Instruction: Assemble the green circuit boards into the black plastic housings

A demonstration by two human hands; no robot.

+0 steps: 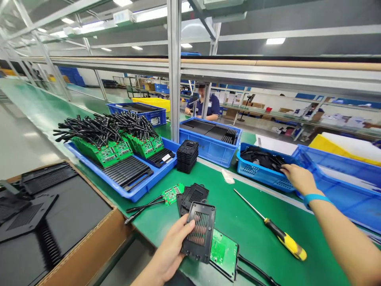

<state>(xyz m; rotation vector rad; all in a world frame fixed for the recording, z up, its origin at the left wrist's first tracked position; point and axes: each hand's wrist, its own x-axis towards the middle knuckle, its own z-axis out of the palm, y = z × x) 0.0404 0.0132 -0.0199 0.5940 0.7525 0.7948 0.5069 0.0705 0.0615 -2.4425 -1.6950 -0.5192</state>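
Note:
My left hand point(175, 244) grips a black slotted plastic cover point(202, 214), thumb on its face and fingers behind the slots. Beneath its right edge lies a green circuit board point(224, 254) seated in a black housing, with two black cables running to the lower right. Over at the right, my right hand point(297, 177) reaches to the rim of a blue basket point(258, 172) of black parts point(257, 155). Its fingers are closed at the basket's contents; what they pinch is hidden. More black covers point(195, 195) lie loose beyond my left hand, beside a cabled circuit board point(172, 194).
A yellow-black screwdriver point(285, 238) lies between my hands. Past the covers stands a stack of black housings point(187, 156). A blue tray point(133, 193) holds cabled boards; another blue bin point(208, 149) holds black panels. A cardboard box point(98, 238) stands left. A co-worker point(212, 105) sits across.

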